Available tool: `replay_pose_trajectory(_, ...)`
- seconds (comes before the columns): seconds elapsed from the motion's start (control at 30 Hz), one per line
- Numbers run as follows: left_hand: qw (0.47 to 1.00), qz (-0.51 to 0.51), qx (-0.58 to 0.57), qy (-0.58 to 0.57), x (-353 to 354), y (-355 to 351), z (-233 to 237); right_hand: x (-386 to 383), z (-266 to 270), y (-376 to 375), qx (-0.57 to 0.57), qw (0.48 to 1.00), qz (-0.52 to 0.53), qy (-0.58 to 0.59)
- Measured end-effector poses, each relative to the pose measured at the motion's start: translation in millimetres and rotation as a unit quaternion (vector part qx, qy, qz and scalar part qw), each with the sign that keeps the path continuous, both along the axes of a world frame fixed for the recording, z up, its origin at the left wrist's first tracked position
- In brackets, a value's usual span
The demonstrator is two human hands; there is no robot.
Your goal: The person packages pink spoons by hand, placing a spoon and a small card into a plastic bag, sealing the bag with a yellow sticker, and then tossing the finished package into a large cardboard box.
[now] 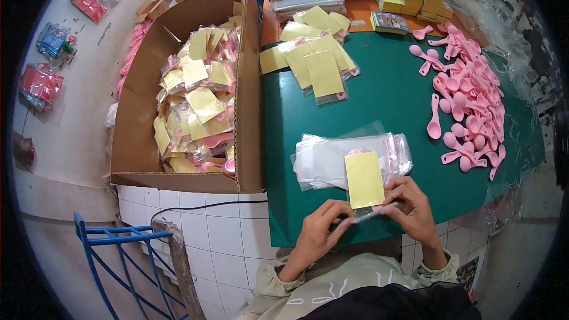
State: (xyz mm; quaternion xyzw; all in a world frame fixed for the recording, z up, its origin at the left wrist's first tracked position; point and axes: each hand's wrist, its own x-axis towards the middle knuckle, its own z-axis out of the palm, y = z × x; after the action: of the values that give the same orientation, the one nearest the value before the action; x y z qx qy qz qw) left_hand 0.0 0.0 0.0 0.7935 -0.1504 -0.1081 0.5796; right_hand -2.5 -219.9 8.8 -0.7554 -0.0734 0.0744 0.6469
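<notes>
Near the table's front edge, my left hand (323, 228) and my right hand (410, 210) pinch the two ends of the open edge of a clear plastic bag (368, 214). Inside that bag lies a yellow card (364, 181), with bits of pink showing at its top and bottom. Under and behind it is a stack of flat clear plastic bags (320, 160). A pile of pink spoons (468, 101) covers the table's right side. At the back, several filled bags with yellow cards (325, 71) overlap one another.
A large cardboard box (250, 112) full of packed bags stands left of the green table (391, 95). Small card stacks (409, 0) and a bundle of clear bags (308, 1) sit at the back. A blue metal frame (121, 237) stands at lower left.
</notes>
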Motion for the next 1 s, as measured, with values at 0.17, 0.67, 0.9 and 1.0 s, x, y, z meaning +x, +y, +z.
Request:
replay_pose_trajectory(0.17, 0.998, 0.046, -0.049, 0.019, -1, -13, -1, -4, -9, -1, 0.03, 0.995, -0.07, 0.07)
replay_pose_trajectory(0.67, 0.992, 0.099, -0.05, 0.065, -4, -8, -14, -1, -12, 27, -0.011, 0.986, -0.161, 0.043)
replay_pose_trajectory(0.9, 0.995, 0.068, -0.026, 0.073, 2, -4, 11, 2, 0, 20, -0.053, 0.994, -0.081, 0.048)
replay_pose_trajectory(1.0, 0.999, 0.044, -0.007, -0.009, 17, -3, 29, 16, 28, 13, -0.097, 0.994, -0.057, -0.016)
